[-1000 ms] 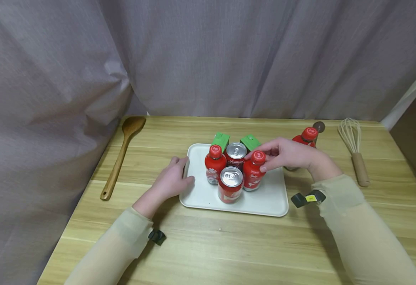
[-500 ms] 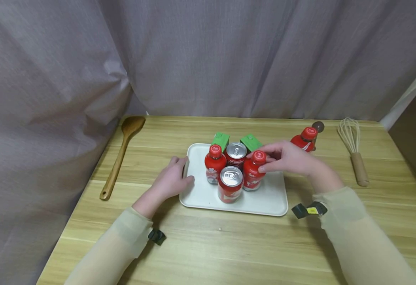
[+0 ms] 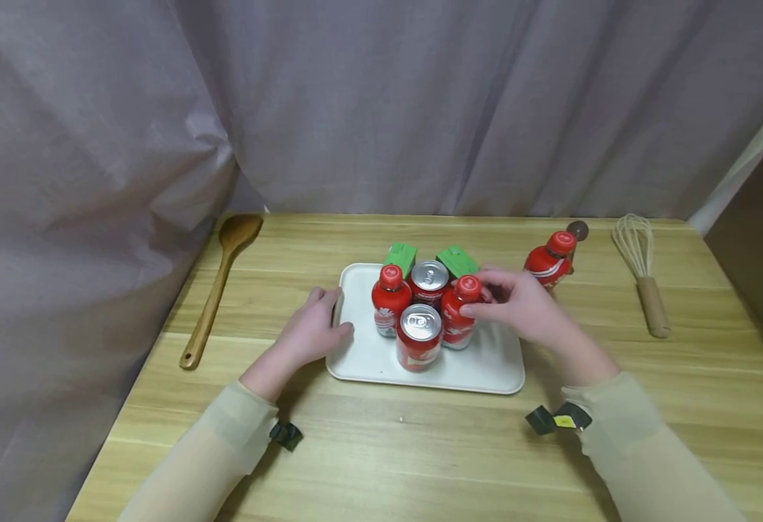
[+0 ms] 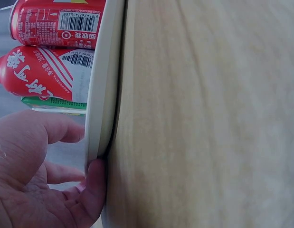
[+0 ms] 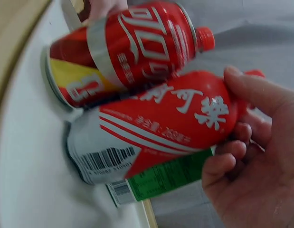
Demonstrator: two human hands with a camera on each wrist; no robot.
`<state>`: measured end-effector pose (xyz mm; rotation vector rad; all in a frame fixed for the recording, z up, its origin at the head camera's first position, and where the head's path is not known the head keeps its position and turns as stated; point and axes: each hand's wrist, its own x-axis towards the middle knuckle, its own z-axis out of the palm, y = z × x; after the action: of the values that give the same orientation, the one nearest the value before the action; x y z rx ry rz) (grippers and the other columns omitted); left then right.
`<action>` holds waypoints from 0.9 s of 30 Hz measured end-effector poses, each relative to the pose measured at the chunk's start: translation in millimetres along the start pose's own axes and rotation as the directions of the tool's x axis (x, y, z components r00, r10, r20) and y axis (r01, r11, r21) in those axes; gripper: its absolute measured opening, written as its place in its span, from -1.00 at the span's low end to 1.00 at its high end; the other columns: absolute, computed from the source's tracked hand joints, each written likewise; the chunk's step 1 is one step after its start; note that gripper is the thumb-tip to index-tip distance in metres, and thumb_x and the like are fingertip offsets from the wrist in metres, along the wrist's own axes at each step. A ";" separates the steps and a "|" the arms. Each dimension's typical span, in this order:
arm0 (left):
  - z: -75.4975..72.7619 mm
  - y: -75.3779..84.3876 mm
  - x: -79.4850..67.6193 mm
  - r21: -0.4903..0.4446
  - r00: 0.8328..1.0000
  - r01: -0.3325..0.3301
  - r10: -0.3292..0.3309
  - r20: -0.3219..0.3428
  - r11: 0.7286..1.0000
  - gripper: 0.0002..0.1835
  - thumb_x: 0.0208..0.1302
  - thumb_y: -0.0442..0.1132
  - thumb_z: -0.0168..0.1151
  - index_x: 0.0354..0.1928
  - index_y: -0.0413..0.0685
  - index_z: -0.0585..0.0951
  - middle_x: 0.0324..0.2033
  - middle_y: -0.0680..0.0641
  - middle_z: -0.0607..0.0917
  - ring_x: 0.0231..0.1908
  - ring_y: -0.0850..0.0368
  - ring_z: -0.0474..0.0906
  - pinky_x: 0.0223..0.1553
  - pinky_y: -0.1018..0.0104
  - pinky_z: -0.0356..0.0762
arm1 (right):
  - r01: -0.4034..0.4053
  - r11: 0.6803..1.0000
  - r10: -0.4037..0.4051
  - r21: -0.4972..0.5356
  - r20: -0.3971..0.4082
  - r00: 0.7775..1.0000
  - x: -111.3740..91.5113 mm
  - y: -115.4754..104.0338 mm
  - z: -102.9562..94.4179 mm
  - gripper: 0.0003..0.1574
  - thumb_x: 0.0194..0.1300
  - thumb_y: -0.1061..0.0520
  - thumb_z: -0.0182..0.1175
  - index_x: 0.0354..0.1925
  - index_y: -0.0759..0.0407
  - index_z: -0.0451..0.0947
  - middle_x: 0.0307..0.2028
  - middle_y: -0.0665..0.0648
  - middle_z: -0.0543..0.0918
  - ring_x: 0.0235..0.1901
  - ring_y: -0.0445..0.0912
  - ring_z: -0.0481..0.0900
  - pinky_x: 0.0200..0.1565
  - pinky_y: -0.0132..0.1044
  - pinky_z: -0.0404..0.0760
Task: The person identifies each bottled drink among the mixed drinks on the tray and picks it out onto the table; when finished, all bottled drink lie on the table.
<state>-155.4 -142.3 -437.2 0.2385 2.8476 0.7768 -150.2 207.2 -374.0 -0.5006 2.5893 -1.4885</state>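
Note:
At the left rim of a white tray [image 3: 368,362], my left hand [image 3: 310,326] grips the edge, thumb on the inner side. My right hand [image 3: 528,304] holds a red cola bottle [image 3: 455,322] near its neck, thumb in front and fingers curled behind. That bottle leans against nothing visible and stands upright on the tray. Close beside it are a front drink can [image 3: 419,348], a rear can [image 3: 429,278] and another red bottle [image 3: 386,304]. The right wrist view shows the held bottle's label [image 5: 156,126] and, behind it, a green carton [image 5: 170,173].
Two green cartons [image 3: 401,255] stand behind the rear can. Right of the tray is a separate red bottle [image 3: 547,267], with a brown round-ended utensil [image 3: 577,230] behind it. A wooden spoon [image 3: 215,297] lies left, a whisk [image 3: 645,283] right. A grey curtain [image 3: 381,109] hangs behind the table.
My right hand has shifted slightly around the held bottle and its wrist has dropped, showing more of the separate bottle. The left hand keeps its place on the rim. The view has drifted a little.

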 end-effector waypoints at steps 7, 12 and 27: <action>0.7 0.3 -0.5 -0.004 1.000 -0.002 0.002 -0.001 1.000 -0.17 0.32 -0.03 0.30 0.55 -0.22 0.28 0.26 -0.29 0.44 0.08 -0.22 0.58 0.22 -0.11 0.57 | -0.127 0.992 0.127 0.007 -0.113 0.985 -10.2 -6.1 12.5 -0.56 0.18 -0.03 0.54 -0.08 0.14 0.64 -0.41 0.12 0.40 -0.28 -0.03 0.40 -0.37 -0.34 0.35; 0.8 0.5 -0.4 -0.008 1.000 -0.001 0.001 0.003 1.000 -0.16 0.32 -0.03 0.30 0.55 -0.22 0.28 0.27 -0.29 0.43 0.09 -0.22 0.58 0.24 -0.10 0.56 | -0.121 0.993 0.115 -0.015 -0.217 0.969 -16.4 -9.2 21.5 -0.58 0.20 -0.04 0.53 -0.12 0.16 0.62 -0.42 0.12 0.39 -0.31 -0.04 0.38 -0.40 -0.35 0.32; -0.5 0.8 -0.2 -0.010 1.000 0.001 -0.001 0.011 1.000 -0.16 0.33 -0.04 0.30 0.56 -0.23 0.26 0.29 -0.33 0.41 0.13 -0.26 0.57 0.27 -0.12 0.54 | -0.184 0.981 0.193 0.063 -0.416 0.889 -22.2 -19.9 45.0 -0.57 0.24 -0.07 0.49 -0.10 0.17 0.64 -0.42 0.15 0.38 -0.31 -0.03 0.36 -0.37 -0.35 0.34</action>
<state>-155.2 -141.9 -436.4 0.2390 2.8327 0.7862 -113.3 168.6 -381.4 0.0952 2.8216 -1.7088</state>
